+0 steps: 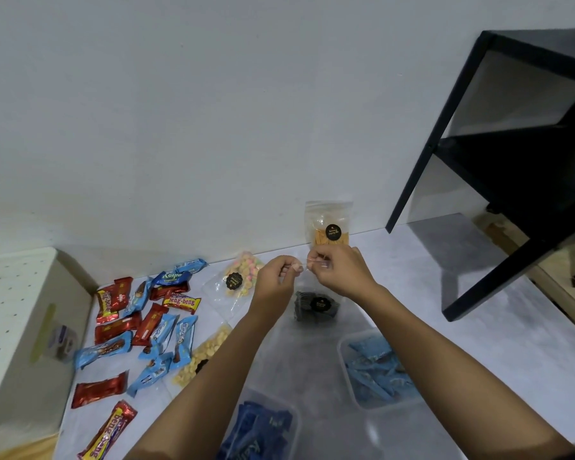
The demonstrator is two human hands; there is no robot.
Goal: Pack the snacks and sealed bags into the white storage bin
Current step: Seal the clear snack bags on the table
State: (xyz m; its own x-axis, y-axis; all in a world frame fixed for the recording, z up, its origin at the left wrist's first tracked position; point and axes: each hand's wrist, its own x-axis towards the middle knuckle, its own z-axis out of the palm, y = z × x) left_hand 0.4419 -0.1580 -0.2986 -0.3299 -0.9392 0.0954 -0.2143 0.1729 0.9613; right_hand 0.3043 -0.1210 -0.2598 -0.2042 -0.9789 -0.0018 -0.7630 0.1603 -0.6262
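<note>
My left hand and my right hand pinch the top edge of a clear sealed bag of dark snacks, which hangs just above the floor. Behind them a clear bag of orange chips stands against the wall. A bag of pastel puffs and a bag of pale round crackers lie flat. Several red and blue snack bars are scattered to the left. The white storage bin stands at the far left.
Two clear plastic tubs hold blue packets, one at the right and one near the bottom edge. A black metal shelf frame stands at the right. The white wall runs close behind the snacks.
</note>
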